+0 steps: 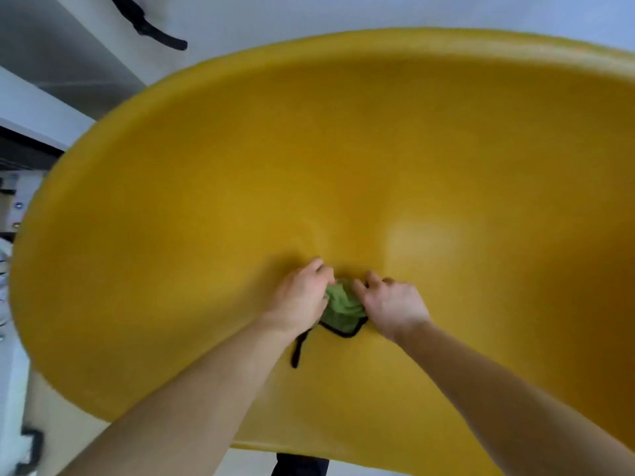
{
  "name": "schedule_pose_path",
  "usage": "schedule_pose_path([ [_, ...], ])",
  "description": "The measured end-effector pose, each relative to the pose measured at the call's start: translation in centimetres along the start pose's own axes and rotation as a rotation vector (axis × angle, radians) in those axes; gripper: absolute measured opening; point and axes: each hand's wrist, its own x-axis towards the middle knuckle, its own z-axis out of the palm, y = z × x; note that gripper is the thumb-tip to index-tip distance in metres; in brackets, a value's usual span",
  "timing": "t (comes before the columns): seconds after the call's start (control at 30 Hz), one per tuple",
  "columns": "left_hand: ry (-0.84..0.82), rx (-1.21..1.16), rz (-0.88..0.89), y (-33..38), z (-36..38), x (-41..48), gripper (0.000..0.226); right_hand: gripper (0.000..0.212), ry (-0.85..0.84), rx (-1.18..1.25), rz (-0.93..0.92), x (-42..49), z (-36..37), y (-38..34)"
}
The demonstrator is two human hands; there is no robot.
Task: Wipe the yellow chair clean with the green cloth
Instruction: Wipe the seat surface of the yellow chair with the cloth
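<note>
Most of the view is filled by the yellow chair [343,149], its moulded seat dished like a bowl and seen from above. Two hands meet low in the hollow of that seat. The left hand [302,297] and the right hand [391,307] sit close together, fingers curled into the green cloth [343,307], which is bunched into a small wad between them and pressed against the plastic. Gathering it this way probably gives a firm pad to rub with, and using both hands lets the person bear down into the deepest part of the curve. A black-edged corner of the cloth and a loose black loop [298,348] trail out below the left wrist, lying on the seat.

The plastic looks smooth and slightly glossy, with a pale sheen to the right of the hands; blur hides any marks on it. Around the chair is what seems to be a pale floor [309,12], with a black object [151,29] at upper left, too unclear to name.
</note>
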Motion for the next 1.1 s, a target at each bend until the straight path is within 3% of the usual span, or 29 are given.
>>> schedule_pose_path([
  [0.1,0.454,-0.153,-0.023,1.7,-6.8,3.4,0.027,0.039,0.527,0.023,0.238,4.5,-8.1,4.3],
  [0.17,0.747,-0.12,0.038,3.4,-11.0,5.1,0.033,0.037,0.855,-0.076,0.319,5.8,-12.3,6.2],
  [0.23,0.937,-0.044,0.073,4.9,-13.4,6.3,0.038,0.03,1.036,-0.157,0.3,5.7,-13.8,6.8],
  [0.3,0.99,0.014,0.109,5.3,-12.8,7.3,0.038,0.031,1.067,-0.132,0.31,5.1,-12.5,7.0],
  [0.37,0.917,0.113,0.184,4.3,-9.2,8.2,0.032,0.031,0.973,-0.091,0.347,4.5,-8.5,7.0],
  [0.43,0.741,0.181,0.228,3.0,-4.0,8.1,0.032,0.028,0.805,-0.005,0.333,3.6,-3.4,6.1],
  [0.57,0.377,0.154,0.153,2.7,5.0,4.4,0.034,0.035,0.458,0.232,0.317,-0.9,6.0,2.2],
  [0.67,0.107,0.143,0.151,2.9,6.9,1.2,0.028,0.036,0.182,0.316,0.281,-4.2,7.4,0.4],
  [0.73,0.067,0.091,0.088,3.2,5.4,0.2,0.028,0.035,0.052,0.387,0.29,-4.6,5.6,0.8],
  [0.8,0.282,-0.002,0.023,4.3,2.0,0.1,0.031,0.035,0.213,0.441,0.337,-4.0,1.6,1.9],
  [0.97,0.949,-0.183,0.096,7.7,-11.3,3.9,0.038,0.041,1.027,0.57,0.412,1.2,-12.8,4.9],
  [1.03,1.078,-0.152,0.113,8.0,-15.1,5.8,0.042,0.046,1.179,0.533,0.428,3.5,-16.6,5.2],
  [1.1,1.064,-0.048,0.122,7.2,-15.4,7.0,0.041,0.047,1.188,0.444,0.469,5.2,-16.9,4.8],
])
